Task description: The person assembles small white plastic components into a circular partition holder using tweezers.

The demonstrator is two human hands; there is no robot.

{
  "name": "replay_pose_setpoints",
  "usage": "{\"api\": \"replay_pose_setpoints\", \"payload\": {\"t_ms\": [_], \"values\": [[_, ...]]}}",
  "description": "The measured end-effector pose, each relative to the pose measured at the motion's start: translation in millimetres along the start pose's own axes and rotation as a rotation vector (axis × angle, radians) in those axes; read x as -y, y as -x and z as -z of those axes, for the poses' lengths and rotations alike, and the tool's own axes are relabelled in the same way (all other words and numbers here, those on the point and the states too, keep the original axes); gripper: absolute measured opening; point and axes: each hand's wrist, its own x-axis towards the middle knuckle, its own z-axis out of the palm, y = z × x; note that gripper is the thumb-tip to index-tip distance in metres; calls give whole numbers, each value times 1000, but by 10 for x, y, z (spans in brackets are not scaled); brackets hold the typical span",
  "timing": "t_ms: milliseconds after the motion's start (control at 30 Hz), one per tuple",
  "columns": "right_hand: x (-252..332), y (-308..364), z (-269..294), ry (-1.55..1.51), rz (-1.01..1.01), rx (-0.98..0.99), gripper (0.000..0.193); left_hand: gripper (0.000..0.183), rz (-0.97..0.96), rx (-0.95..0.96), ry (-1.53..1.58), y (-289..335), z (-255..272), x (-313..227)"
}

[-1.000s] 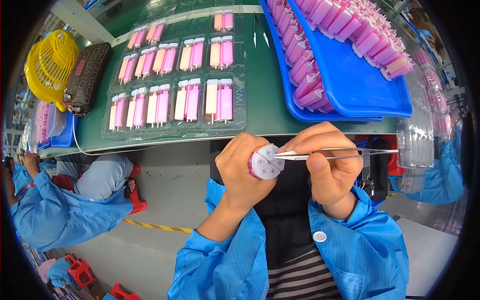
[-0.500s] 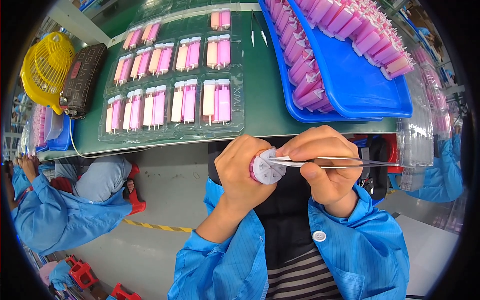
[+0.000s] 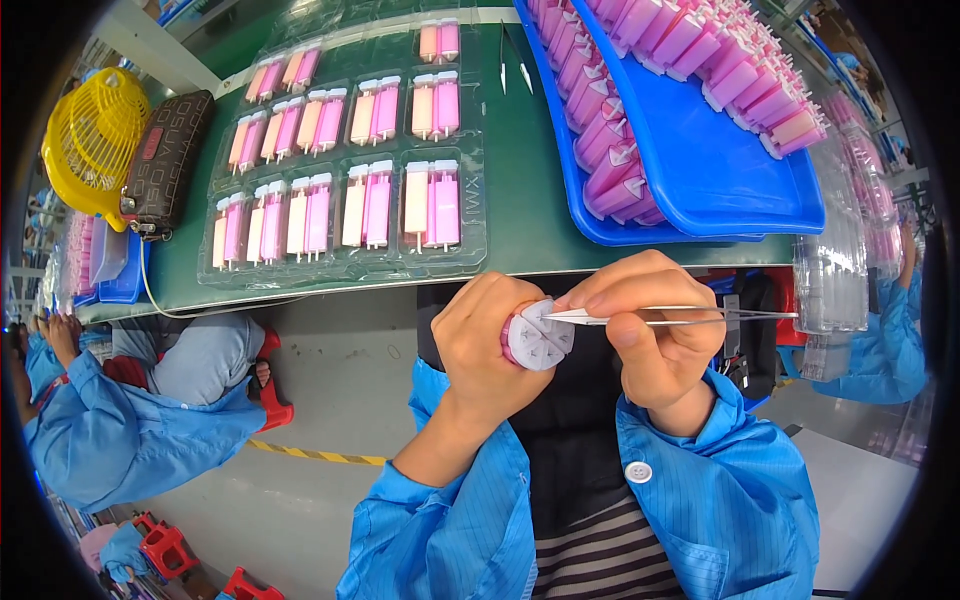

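My left hand is wrapped round a bundle of pink tube-like pieces. Their white wedge-shaped ends, with small slits, form a round face turned to my right. Pinched in my right hand is a pair of metal tweezers, its handle end pointing right. The tweezer tips are close together at the upper right of the white ends; whether they grip anything is too small to tell. Both hands are just in front of the table's near edge.
A clear blister tray on the green table holds pink and cream pieces. Blue trays of similar pieces stand at right. A second pair of tweezers, a yellow basket and a dark pouch lie beyond. Another person sits at left.
The tweezer tips have drawn together and shifted slightly up over the white ends. Both hands stay nearly in place.
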Motion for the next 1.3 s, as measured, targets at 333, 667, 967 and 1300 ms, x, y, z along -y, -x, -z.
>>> {"api": "replay_pose_setpoints", "payload": {"t_ms": [333,667,967,1300], "values": [[-11,-6,4,-89,-23,-5,12,24,11,13,8,-20,10,-17],[-7,-15,-12,-117,-48,-25,10,25,4,10,-2,-28,11,-20],[-5,-28,-28,-48,-21,-16,10,25,-23,-14,-31,-17,-3,-13],[5,-73,-26,71,38,30,12,23,-24,-15,-46,-8,-11,-16]]}}
